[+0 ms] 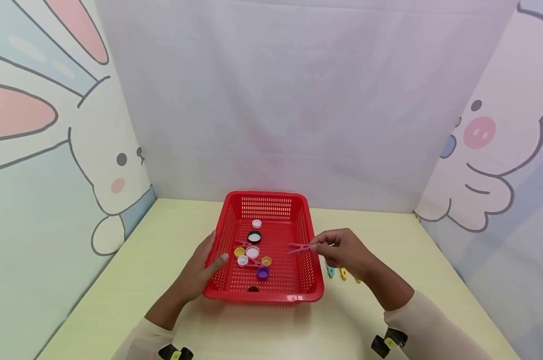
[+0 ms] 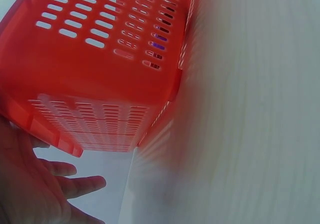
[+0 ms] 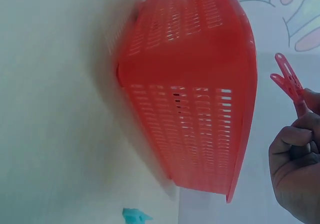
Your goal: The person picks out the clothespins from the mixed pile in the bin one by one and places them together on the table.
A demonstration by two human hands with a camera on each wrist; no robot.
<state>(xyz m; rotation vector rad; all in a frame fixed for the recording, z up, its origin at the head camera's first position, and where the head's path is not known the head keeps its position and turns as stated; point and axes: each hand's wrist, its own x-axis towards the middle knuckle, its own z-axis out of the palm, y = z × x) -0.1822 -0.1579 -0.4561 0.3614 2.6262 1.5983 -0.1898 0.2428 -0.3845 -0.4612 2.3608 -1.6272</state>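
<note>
Left hand [image 1: 204, 267] flat against red basket [image 1: 314, 280] rim — steadies it; right hand [image 1: 343, 250] pinches red clothespin [image 1: 299, 247] over basket.

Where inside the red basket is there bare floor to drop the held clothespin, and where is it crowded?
Free: the red basket floor along its right wall, below the red clothespin that the right hand pinches, and the far end behind the white cap. Crowded: the left-centre cluster of caps, beside the left hand resting on the rim.
</note>
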